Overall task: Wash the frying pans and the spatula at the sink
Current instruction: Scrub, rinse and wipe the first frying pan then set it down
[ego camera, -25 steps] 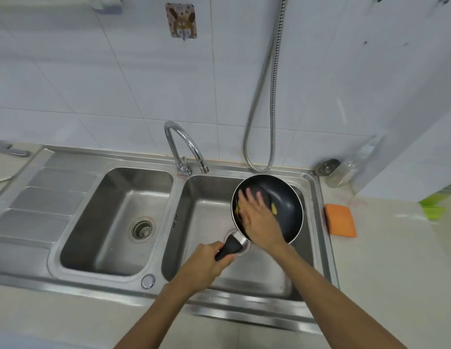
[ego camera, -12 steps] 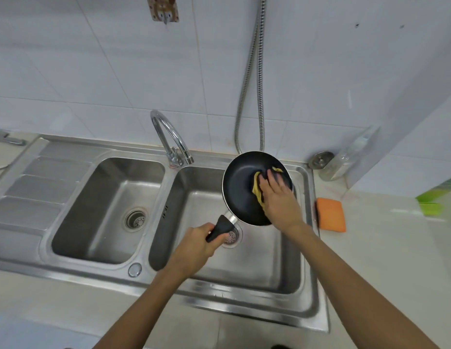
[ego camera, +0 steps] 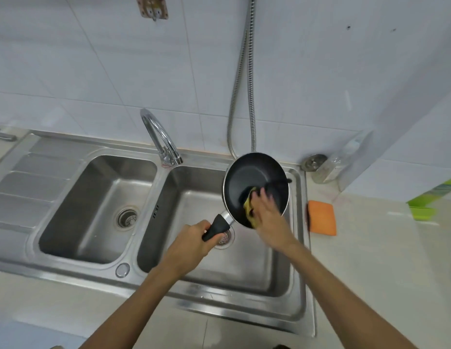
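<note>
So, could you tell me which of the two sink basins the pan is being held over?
The right basin: the left hand holds the frying pan above its drain. The left basin, beside the draining board, holds no pan.

Your left basin (ego camera: 93, 210) offers open room; the faucet (ego camera: 160, 139) arches at the divider, and the hose (ego camera: 252, 109) hangs just behind the pan (ego camera: 252, 177).

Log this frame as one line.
step: scrubbing pan interior | left hand: grips handle of frying pan | right hand: presses yellow scrubber inside pan | pan: tilted over right basin
</note>
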